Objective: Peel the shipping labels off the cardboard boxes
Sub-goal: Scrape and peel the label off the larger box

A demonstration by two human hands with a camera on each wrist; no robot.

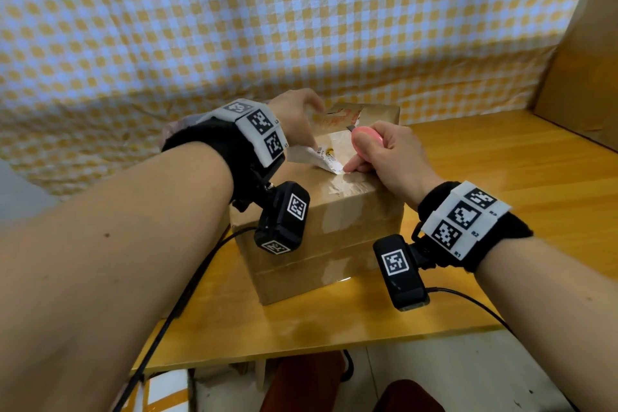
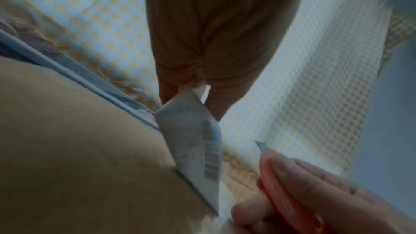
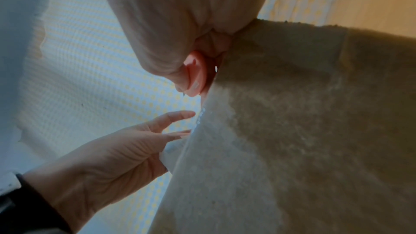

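A brown cardboard box (image 1: 321, 211) stands on the wooden table (image 1: 501, 194). Its white shipping label (image 1: 326, 159) is half lifted off the top face. My left hand (image 1: 301, 124) pinches the raised end of the label (image 2: 193, 131) between thumb and fingers (image 2: 195, 84). My right hand (image 1: 381, 154) grips a pink utility knife (image 1: 364, 139), and one of its fingers presses on the label's stuck corner. In the left wrist view the knife (image 2: 281, 184) points its short blade up, clear of the label. The right wrist view shows the knife (image 3: 195, 76) just above the box top (image 3: 292, 131).
A larger cardboard box (image 1: 585, 60) stands at the right back of the table. A yellow and white checked cloth (image 1: 234, 27) hangs behind. The box's far flap (image 1: 351, 117) is torn and stands up. Cables (image 1: 187, 294) trail off the table's front edge at the left.
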